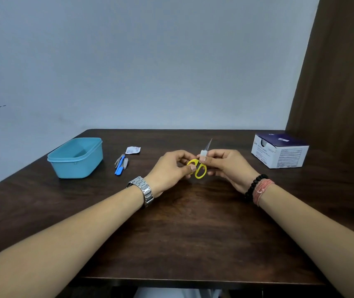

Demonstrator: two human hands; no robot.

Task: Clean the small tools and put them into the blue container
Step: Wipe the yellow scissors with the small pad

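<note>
You are gripping the yellow scissors (199, 168) by a handle with your left hand (170, 170); your right hand (225, 166) is pinching a white wipe (203, 153) round the blades; the blue container (76, 158), far left, is looking empty; the other small tools (120, 164) are waiting beside it, so you are seemingly early on.

On my feed I see a dark wood-grain worktop (189, 233) pushed against a pale blue-grey wall (150, 61). A white and navy cardboard box (279, 151) with printed labels sits near the far right corner. A small torn white wrapper (133, 150) lies further left. A brown panel (339, 72) rises on the right.
</note>
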